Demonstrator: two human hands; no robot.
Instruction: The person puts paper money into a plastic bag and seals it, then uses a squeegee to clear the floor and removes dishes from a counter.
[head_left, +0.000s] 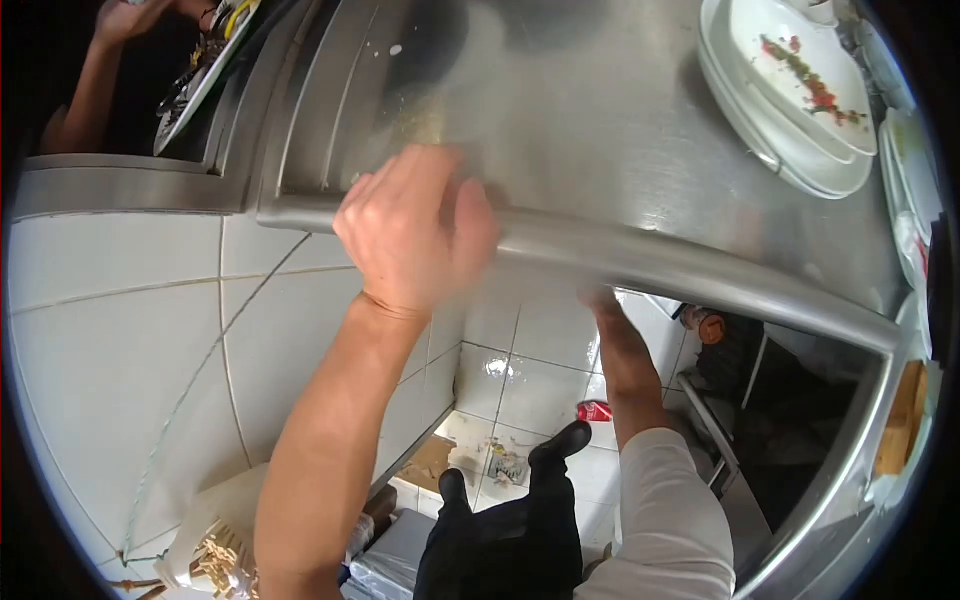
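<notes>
My left hand (415, 225) is over the rounded front edge of the steel counter (590, 130), with its fingers curled and somewhat blurred; whether it grips the edge cannot be made out. My right arm reaches down and forward under the counter. Of my right hand (598, 297) only the part near the wrist shows below the edge, and its fingers are hidden. Stacked white plates (740, 110) with food scraps on the top one stand on the counter at the upper right.
At the upper left, another person's arm (85, 90) is beside a tray. A red can (594, 411) and litter lie on the tiled floor by my boots. A container of wooden sticks (215, 520) stands lower left. Dark shelving is under the counter at right.
</notes>
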